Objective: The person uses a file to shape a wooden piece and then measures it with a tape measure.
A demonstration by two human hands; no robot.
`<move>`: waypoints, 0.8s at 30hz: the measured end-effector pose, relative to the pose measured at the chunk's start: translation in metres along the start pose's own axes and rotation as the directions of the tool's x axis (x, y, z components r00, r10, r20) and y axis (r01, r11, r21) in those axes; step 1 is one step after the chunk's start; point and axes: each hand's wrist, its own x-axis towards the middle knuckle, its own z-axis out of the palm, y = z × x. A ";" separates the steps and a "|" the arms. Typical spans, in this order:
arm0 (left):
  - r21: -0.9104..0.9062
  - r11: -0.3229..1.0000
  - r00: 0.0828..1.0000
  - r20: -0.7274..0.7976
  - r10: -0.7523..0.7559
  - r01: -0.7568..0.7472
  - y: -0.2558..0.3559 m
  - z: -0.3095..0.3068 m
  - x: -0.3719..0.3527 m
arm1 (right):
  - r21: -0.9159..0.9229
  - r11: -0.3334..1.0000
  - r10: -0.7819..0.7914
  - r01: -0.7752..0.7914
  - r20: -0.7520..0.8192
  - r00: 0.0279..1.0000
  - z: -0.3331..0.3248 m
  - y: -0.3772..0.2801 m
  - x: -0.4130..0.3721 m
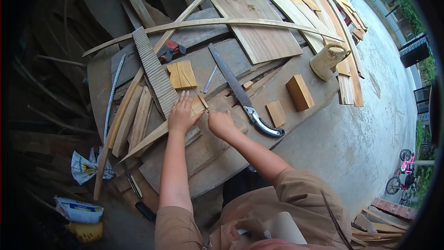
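My left hand lies with fingers stretched out on a long, tapering wooden strip, at the lower end of a ribbed wooden slat. Just to its right, my right hand is closed near the end of the strip; what its fingers hold is hidden. A thin wooden stick lies just beyond the fingers. Above the hands sits a square wooden block with lines on it, and beside that a pen. A folding saw with a grey and black handle lies to the right.
On the worktable are a wooden block, a small wooden piece, a yellowish jug, a red-and-black tool and a wide board. Curved strips cross the back. A measuring tape lies left.
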 end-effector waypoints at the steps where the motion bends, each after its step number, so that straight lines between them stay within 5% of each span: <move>1: -0.014 0.998 0.998 -0.011 -0.061 0.061 0.000 0.000 -0.001 | 0.001 1.000 0.017 -0.017 -0.004 1.000 0.002 -0.001 0.003; 8: -0.052 0.991 0.990 -0.067 -0.127 0.123 -0.003 0.007 0.000 | 0.011 0.998 0.060 -0.060 -0.027 0.998 0.007 0.000 0.011; 11: -0.056 0.984 0.976 -0.132 -0.173 0.167 -0.005 0.011 0.002 | 0.149 0.984 0.112 -0.097 -0.090 0.990 0.004 0.001 0.017; 13: -0.061 0.978 0.969 -0.137 -0.204 0.198 -0.005 0.011 0.002 | 0.214 0.972 0.098 -0.097 0.006 0.995 0.000 0.003 0.022; 16: -0.076 0.976 0.967 -0.136 -0.214 0.205 -0.004 0.010 0.002 | 0.108 0.992 -0.056 0.060 -0.039 0.998 0.001 0.011 0.024; 24: -0.062 0.970 0.966 -0.099 -0.241 0.235 -0.002 0.006 0.002 | 0.083 0.996 -0.029 0.031 -0.020 0.999 -0.003 0.012 0.016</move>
